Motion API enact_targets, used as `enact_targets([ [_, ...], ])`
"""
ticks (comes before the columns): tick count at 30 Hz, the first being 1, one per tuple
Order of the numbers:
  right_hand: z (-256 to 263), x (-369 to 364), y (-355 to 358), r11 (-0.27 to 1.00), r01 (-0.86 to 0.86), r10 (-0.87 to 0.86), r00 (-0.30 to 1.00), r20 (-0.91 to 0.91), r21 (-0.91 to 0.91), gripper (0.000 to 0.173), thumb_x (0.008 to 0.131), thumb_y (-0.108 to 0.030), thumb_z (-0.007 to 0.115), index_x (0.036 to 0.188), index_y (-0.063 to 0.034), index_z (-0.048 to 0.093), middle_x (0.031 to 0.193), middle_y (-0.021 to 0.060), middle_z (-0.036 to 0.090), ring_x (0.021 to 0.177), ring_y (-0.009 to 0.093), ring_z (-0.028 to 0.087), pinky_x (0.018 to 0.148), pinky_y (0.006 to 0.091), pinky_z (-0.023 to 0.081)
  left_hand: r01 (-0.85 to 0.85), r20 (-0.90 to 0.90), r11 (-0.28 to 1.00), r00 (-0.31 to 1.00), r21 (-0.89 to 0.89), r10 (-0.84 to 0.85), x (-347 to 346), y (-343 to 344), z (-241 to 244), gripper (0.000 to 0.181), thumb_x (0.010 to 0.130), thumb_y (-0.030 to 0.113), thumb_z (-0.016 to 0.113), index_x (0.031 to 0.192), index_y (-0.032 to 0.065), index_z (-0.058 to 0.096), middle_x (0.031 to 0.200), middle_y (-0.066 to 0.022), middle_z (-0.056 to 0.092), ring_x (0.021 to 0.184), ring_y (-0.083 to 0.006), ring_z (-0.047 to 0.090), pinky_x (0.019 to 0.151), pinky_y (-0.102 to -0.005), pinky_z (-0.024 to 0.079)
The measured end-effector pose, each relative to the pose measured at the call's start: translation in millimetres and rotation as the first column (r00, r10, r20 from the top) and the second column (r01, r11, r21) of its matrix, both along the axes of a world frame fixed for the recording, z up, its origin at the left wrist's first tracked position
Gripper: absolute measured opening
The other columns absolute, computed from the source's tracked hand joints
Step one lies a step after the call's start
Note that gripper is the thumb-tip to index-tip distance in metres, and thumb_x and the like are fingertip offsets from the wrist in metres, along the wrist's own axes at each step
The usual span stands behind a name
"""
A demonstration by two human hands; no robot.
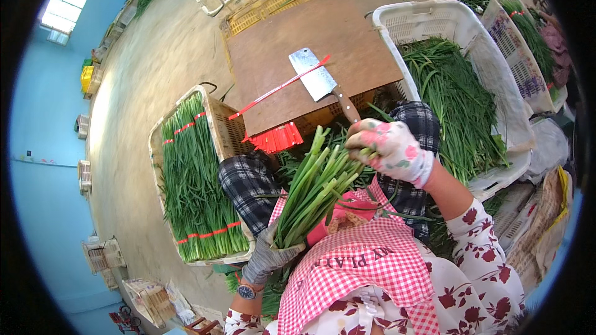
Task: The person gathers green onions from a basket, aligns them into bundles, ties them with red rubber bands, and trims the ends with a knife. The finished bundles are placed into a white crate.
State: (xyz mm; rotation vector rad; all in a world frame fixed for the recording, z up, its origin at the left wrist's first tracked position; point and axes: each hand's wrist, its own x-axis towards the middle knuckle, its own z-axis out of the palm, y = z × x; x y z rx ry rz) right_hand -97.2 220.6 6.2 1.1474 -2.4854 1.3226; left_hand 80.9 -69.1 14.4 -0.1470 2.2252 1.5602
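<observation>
My left hand (274,253), in a grey knit glove, grips a loose bunch of garlic chives (313,186) above my lap, pale stem ends pointing up and away. My right hand (389,149), in a white floral glove, is at the right of those stem ends. Its slightly blurred fingers are closed on a few pale stalks (369,152). Just beyond it lies a cleaver (313,74) on a brown board (274,46), wooden handle towards me. One red tie strip (279,87) crosses the blade. Several more red strips (274,137) hang at the board's near edge.
At my left stands a crate (235,123) of chive bundles (198,186) bound in red. A white crate (421,11) of loose chives (449,97) is on my right, with another crate (517,51) beyond. The board rests on a yellow crate (265,7).
</observation>
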Motion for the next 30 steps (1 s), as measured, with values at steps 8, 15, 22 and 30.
enact_targets([
  [8,57,36,163,0.597,0.799,-0.789,0.601,0.126,-0.077,0.016,0.09,-0.011,0.063,0.104,-0.003,0.064,0.089,0.0034,0.066,0.078,0.011,0.061,0.071,0.0229,0.049,-0.082,0.191,0.928,0.982,0.363,0.012,-21,11,-17,0.071,0.063,0.007,0.083,0.126,0.0,0.053,0.112,-0.0088,0.065,0.098,-0.0161,0.061,0.086,-0.0299,0.049],
  [15,17,169,376,-0.139,0.976,-0.926,-0.069,-0.371,0.165,0.032,0.093,-0.025,0.058,0.116,-0.0025,0.061,0.105,0.0117,0.068,0.093,0.024,0.065,0.084,0.0317,0.049,-0.13,0.34,0.788,0.935,0.602,-0.105,-39,26,-10,0.051,0.071,0.002,0.073,0.119,0.0,0.055,0.094,-0.0058,0.064,0.075,-0.0138,0.059,0.073,-0.0276,0.05],
  [22,-28,189,260,0.24,0.786,-0.953,0.302,-0.014,0.57,0.029,0.077,-0.005,0.066,0.106,-0.0007,0.065,0.096,0.0165,0.069,0.088,0.026,0.068,0.079,0.0332,0.053,-0.003,0.253,0.884,0.959,0.468,-0.131,-36,30,-20,0.06,0.069,0.007,0.081,0.122,0.0022,0.055,0.114,-0.0052,0.062,0.102,-0.0142,0.057,0.091,-0.0291,0.046],
  [30,59,86,35,0.897,0.429,-0.382,0.874,0.301,-0.106,0.028,0.079,-0.016,0.075,0.103,-0.0027,0.066,0.081,0.0087,0.07,0.066,0.016,0.068,0.059,0.0275,0.055,-0.006,0.144,0.885,0.987,0.466,-0.069,-33,47,3,0.075,0.071,0.008,0.082,0.134,0.0032,0.042,0.124,-0.0064,0.058,0.11,-0.015,0.055,0.096,-0.0302,0.044],
])
